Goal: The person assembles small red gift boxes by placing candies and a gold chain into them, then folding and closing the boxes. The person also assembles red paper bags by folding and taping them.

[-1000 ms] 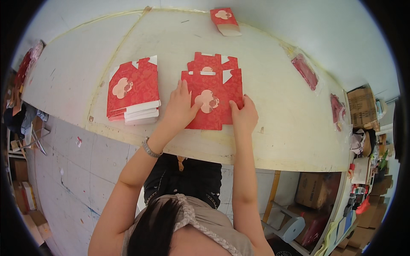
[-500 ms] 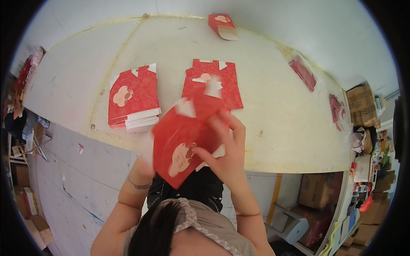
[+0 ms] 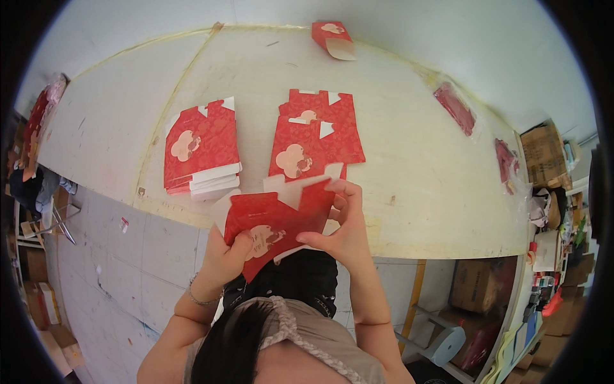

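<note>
Table (image 3: pixel 441 205), pale and broad, curves across the view. Both bare forearms rise from the lower edge, elbows out to the sides, bent inward so the hands meet in front of the waist. On the table, a stack of flat red cartons (image 3: pixel 214 144) lies to the left, and overlapping flat red cartons (image 3: pixel 329 141) lie at the middle. The held red carton (image 3: pixel 284 221) is tilted just over the table's near edge, white flaps uppermost. The left hand (image 3: pixel 227 256) grips its left side, thumb across the front, other fingers hidden behind. The right hand (image 3: pixel 345 230) pinches its right side, thumb pressed to the front, fingers curled at the right edge.

One second ago this carton lay flat on the middle cartons under both hands; now it is lifted and drawn toward the body. Half a second ago it hid the left hand, whose thumb now shows.
</note>
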A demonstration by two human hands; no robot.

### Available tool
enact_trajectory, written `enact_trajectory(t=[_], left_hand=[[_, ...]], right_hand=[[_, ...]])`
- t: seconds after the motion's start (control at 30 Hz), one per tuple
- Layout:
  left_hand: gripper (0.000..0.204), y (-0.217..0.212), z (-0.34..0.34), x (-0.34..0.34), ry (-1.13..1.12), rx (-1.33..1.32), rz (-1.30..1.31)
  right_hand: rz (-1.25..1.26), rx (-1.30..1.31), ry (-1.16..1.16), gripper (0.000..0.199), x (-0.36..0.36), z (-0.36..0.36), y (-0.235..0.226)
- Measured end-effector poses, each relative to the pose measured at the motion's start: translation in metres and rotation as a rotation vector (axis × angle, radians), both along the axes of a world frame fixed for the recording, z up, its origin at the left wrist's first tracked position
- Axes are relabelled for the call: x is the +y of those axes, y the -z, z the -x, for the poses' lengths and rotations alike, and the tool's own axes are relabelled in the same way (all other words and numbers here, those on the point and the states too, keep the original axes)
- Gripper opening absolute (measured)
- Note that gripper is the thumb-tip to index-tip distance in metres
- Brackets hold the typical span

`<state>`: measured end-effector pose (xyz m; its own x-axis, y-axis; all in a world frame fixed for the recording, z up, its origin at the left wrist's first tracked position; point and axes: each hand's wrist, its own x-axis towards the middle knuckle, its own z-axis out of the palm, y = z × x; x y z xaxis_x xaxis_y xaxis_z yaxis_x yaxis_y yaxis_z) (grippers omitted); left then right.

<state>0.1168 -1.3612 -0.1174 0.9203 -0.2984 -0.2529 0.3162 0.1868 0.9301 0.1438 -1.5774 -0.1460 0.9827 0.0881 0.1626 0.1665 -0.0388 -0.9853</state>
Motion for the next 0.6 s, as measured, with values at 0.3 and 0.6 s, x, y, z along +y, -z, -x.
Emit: enact_trajectory(t=[0.3,0.6], left_hand=[[0.041,0.011,-0.023,-0.009,0.125,-0.265,0.414],[0.051,0.057,-0.018,-0.018,0.057,-0.062,0.561]], right_hand=[[-0.501,-0.083,-0.015,0.052,0.009,0.032,0.012],[-0.944,0.154,-0.092,0.035,0.005,0.057,0.056]])
